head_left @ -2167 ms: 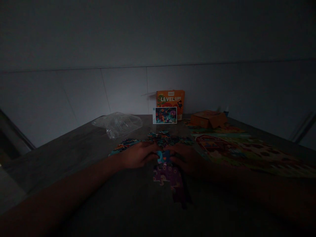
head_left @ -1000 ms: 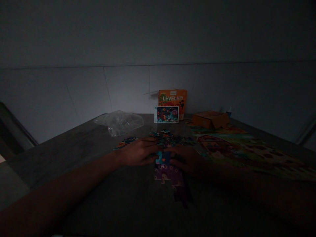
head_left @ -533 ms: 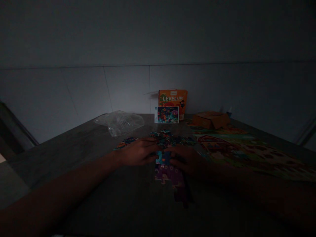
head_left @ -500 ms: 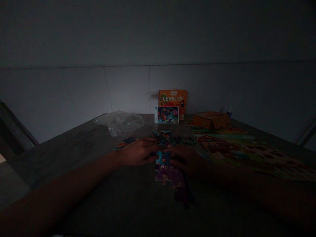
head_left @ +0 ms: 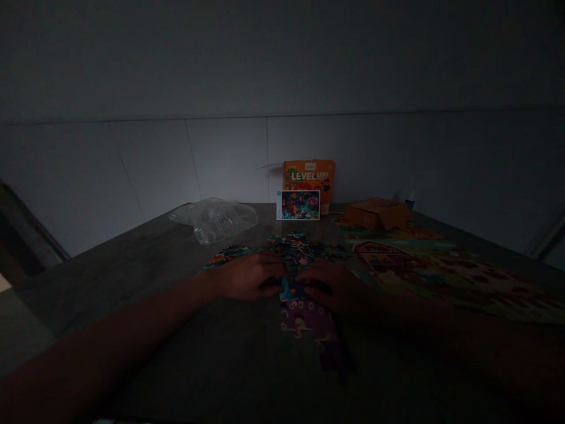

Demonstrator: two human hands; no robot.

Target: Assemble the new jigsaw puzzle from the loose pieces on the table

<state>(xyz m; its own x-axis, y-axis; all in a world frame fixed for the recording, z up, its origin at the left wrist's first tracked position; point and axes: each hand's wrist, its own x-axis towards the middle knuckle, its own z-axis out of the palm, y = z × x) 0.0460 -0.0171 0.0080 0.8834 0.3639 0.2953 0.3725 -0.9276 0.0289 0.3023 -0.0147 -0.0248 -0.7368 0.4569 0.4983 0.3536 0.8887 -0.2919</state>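
A joined strip of purple jigsaw pieces (head_left: pixel 309 318) lies on the dark table in front of me, with blue jigsaw pieces (head_left: pixel 291 288) at its far end. My left hand (head_left: pixel 253 275) has its fingers curled, thumb and fingertips against the left edge of the blue pieces. From the opposite side, my right hand (head_left: pixel 331 285) bends its fingers onto the right edge of those pieces. Just beyond both hands spreads a heap of loose jigsaw pieces (head_left: pixel 300 250). The dim light hides the exact finger contact.
A picture card (head_left: pixel 300 206) leans on an orange box (head_left: pixel 309 171) at the back. To the left lies a clear plastic bag (head_left: pixel 220 218). At right are an opened orange box (head_left: pixel 377 213) and a large farm-scene puzzle (head_left: pixel 424 271).
The joined purple and blue section has shifted slightly toward me and to the right. My left fingers have drawn in closer to the blue pieces; the right hand moved only a little.
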